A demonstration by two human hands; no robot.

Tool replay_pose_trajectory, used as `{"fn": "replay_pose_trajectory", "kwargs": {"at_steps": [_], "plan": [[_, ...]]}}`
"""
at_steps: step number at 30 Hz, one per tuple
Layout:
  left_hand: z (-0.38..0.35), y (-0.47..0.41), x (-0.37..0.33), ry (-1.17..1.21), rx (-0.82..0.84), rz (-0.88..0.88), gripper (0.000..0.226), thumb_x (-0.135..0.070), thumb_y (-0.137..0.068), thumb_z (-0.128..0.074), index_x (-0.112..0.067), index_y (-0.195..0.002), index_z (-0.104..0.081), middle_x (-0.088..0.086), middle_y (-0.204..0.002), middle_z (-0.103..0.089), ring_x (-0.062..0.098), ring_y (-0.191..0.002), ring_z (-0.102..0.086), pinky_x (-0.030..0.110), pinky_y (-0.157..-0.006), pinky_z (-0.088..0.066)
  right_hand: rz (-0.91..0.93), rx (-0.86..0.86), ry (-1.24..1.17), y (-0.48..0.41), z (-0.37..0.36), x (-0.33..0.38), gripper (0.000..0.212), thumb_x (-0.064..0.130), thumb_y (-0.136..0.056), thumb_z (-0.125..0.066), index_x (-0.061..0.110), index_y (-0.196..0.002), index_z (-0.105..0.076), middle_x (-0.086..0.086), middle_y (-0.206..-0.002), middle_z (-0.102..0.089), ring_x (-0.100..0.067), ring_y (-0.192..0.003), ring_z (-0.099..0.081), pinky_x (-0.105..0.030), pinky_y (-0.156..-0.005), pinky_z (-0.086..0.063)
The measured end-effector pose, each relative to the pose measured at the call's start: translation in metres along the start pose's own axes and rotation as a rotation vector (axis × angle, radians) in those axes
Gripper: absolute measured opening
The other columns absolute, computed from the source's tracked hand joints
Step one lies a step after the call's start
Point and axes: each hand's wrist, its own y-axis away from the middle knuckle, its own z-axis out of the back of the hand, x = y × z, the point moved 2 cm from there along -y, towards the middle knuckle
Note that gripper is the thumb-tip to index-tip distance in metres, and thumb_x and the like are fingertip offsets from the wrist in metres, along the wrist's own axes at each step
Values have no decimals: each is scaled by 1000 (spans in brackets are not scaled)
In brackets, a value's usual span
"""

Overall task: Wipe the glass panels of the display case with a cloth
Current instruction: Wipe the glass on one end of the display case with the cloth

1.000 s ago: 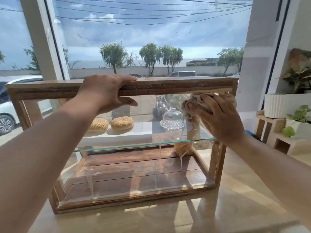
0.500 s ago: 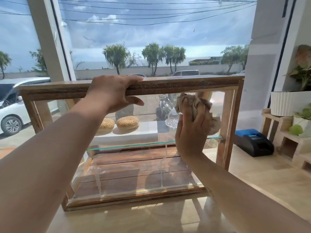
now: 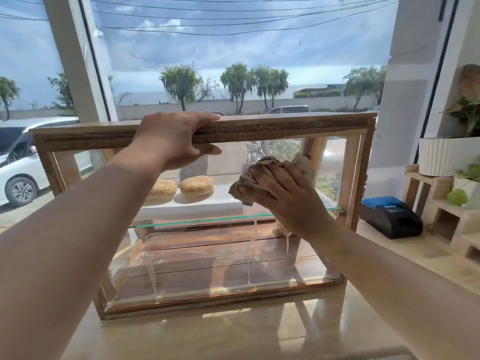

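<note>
A wooden-framed display case (image 3: 285, 128) with glass panels stands on a pale counter in front of a window. My left hand (image 3: 174, 140) grips its top wooden rail left of centre, fingers over the top and thumb on the front. My right hand (image 3: 285, 196) presses a crumpled beige cloth (image 3: 254, 178) against the front glass panel (image 3: 223, 255), right of centre at the height of the inner glass shelf. Streaks of liquid run down the lower front glass. Two seeded buns (image 3: 197, 186) lie on the shelf inside.
A black and blue device (image 3: 392, 216) sits on the counter right of the case. Further right are wooden steps (image 3: 441, 211) with a white ribbed planter (image 3: 441, 157) and green plants. A large window with a white frame post (image 3: 78, 61) is behind the case.
My right hand has slid the cloth from the upper right corner of the front glass leftward and down to mid height. My left hand has stayed on the top rail.
</note>
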Motion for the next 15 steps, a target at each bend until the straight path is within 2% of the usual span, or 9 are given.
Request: {"fn": "replay_pose_trajectory", "kwargs": {"at_steps": [2, 4, 8, 13, 15], "plan": [[0, -1, -1, 2, -2, 8, 69, -83, -73, -43, -56, -136, -33, -9, -127, -62, 27, -107, -60, 33, -72, -40, 80, 19, 60, 9, 2, -23, 43, 13, -103, -47, 30, -142, -53, -9, -148, -48, -35, -128, -53, -56, -109, -40], [1, -2, -1, -5, -2, 12, 71, -85, -72, -42, -56, -136, -33, -8, -127, -62, 28, -107, -60, 34, -72, -41, 55, 39, 110, 19, 3, -46, 45, 14, -102, -48, 32, -143, -50, -9, -150, -46, -37, -130, -50, -58, -110, -37], [0, -2, -4, -8, -1, 10, 72, -85, -72, -42, -56, -136, -34, -8, -127, -62, 27, -107, -60, 34, -73, -41, -255, 44, 126, 46, 7, -72, 55, 22, -97, -60, 32, -148, -40, -13, -151, -36, -43, -131, -45, -65, -109, -31], [-2, -2, -6, 14, -8, 20, 71, -84, -72, -44, -56, -136, -33, -9, -129, -61, 27, -109, -59, 33, -73, -39, -692, 60, 31, 47, 3, -33, 56, 26, -101, -53, 31, -152, -31, -21, -151, -37, -45, -137, -36, -64, -113, -24], [-5, -1, -9, 19, -12, 18, 71, -85, -72, -44, -56, -136, -33, -9, -128, -61, 27, -108, -59, 33, -71, -38, -774, 43, -12, 42, -1, -15, 52, 31, -104, -46, 28, -153, -28, -22, -152, -32, -47, -136, -34, -64, -112, -26]]}}
